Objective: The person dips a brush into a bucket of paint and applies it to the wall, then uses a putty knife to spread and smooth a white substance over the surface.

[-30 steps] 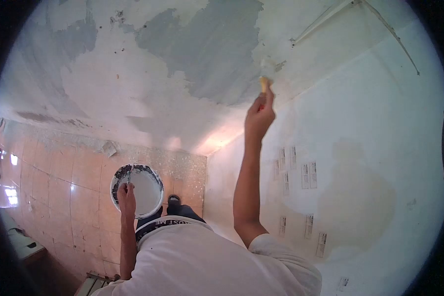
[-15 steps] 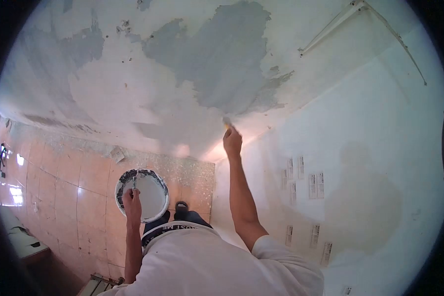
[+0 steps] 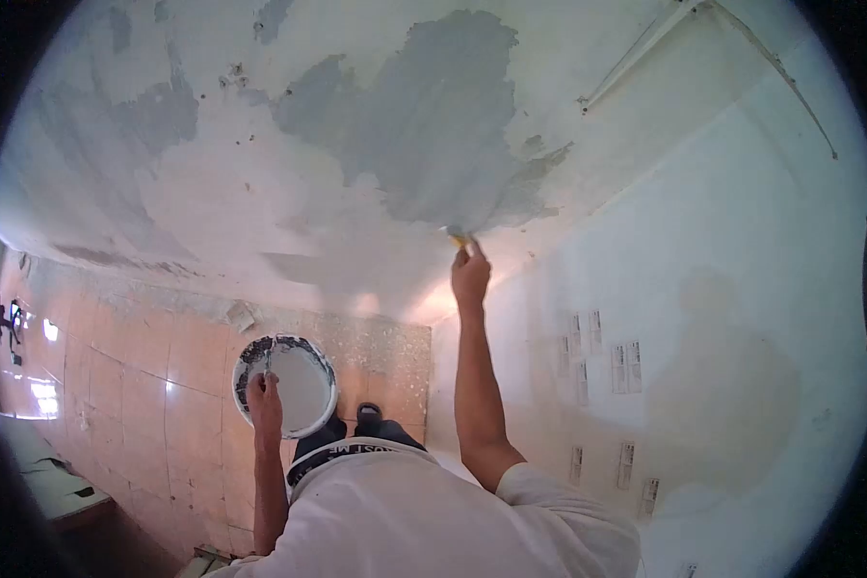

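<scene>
My right hand [image 3: 470, 279] is raised at arm's length and closed on a small yellow-handled tool [image 3: 459, 241]. The tool's short greyish head meets the wall at the lower edge of a bare grey patch [image 3: 443, 116]; blur hides whether it is a brush or a scraper. My left hand [image 3: 265, 403] is closed over the near left side of a round white bucket [image 3: 332, 409], apparently on its handle [image 3: 269, 361]. Pale liquid lies inside the bucket, and its inner wall is smeared dark and white.
The wall [image 3: 289, 212] ahead has ragged peeled patches and small holes. A white side wall [image 3: 549, 433] with several small labels stands at my right. A thin bracket [image 3: 636, 53] sits high up. Orange tiles [image 3: 193, 356] cover the floor, with a loose fragment [image 3: 242, 314] near the wall.
My right hand has moved slightly right with the tool, along the grey patch's lower edge. My left hand and the bucket keep their places together as the view shifts slightly.
</scene>
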`<action>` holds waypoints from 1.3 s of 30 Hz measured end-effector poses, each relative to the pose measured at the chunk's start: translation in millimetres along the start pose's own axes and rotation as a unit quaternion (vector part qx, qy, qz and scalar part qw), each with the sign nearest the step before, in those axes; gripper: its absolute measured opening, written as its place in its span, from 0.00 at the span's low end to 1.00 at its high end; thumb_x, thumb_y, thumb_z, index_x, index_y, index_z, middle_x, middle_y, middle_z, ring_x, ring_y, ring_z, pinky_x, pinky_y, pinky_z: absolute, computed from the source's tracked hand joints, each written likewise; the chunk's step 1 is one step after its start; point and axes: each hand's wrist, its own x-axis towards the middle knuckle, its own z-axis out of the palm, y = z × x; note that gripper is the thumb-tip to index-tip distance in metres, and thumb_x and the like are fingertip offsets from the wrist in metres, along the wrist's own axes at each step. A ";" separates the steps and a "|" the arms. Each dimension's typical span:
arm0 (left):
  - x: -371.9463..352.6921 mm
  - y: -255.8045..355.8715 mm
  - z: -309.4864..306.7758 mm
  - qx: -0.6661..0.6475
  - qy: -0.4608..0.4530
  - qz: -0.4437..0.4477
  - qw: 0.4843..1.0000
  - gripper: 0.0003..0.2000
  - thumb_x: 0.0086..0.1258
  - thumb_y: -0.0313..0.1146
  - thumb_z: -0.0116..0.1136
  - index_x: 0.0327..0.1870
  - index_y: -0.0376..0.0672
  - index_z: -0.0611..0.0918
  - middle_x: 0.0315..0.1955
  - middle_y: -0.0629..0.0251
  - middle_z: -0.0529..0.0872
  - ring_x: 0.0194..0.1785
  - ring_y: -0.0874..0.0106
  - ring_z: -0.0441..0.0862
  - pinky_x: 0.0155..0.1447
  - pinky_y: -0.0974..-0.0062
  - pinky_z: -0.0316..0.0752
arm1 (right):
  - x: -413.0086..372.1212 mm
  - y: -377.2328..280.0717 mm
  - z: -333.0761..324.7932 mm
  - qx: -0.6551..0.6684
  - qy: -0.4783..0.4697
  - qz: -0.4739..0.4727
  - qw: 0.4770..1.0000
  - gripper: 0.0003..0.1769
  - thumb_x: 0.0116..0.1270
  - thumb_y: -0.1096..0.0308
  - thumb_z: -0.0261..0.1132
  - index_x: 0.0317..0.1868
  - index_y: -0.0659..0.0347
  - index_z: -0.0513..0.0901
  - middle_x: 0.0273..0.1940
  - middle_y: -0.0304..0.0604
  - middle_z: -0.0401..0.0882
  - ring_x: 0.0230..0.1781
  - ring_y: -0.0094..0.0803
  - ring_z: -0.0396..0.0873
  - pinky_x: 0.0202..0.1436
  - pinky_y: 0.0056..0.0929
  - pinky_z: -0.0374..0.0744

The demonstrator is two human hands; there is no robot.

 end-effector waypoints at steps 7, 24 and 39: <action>1.8 -21.1 2.8 0.007 0.001 0.011 1.000 0.16 0.82 0.36 0.56 0.40 0.29 0.83 0.30 0.59 0.81 0.35 0.70 0.76 0.44 0.65 0.71 | 10.2 -94.0 -121.4 0.113 0.178 -0.110 0.971 0.23 0.83 0.75 0.59 0.74 0.59 0.81 0.53 0.55 0.92 0.31 0.36 0.82 0.37 0.34 0.80; -7.8 -23.1 12.6 -0.037 -0.001 -0.024 0.999 0.15 0.78 0.37 0.57 0.35 0.32 0.83 0.24 0.66 0.74 0.32 0.71 0.71 0.39 0.63 0.67 | -29.7 94.1 38.1 -0.095 0.007 0.000 0.995 0.19 0.78 0.64 0.61 0.64 0.55 0.88 0.38 0.63 0.88 0.40 0.60 0.88 0.43 0.60 0.85; -13.3 -16.8 6.4 -0.100 -0.076 -0.044 0.991 0.11 0.76 0.40 0.62 0.38 0.42 0.83 0.24 0.76 0.71 0.22 0.82 0.67 0.24 0.78 0.62 | 33.2 -88.2 -173.2 0.051 0.180 -0.129 0.974 0.25 0.79 0.67 0.63 0.74 0.47 0.80 0.34 0.54 0.86 0.33 0.52 0.87 0.41 0.50 0.86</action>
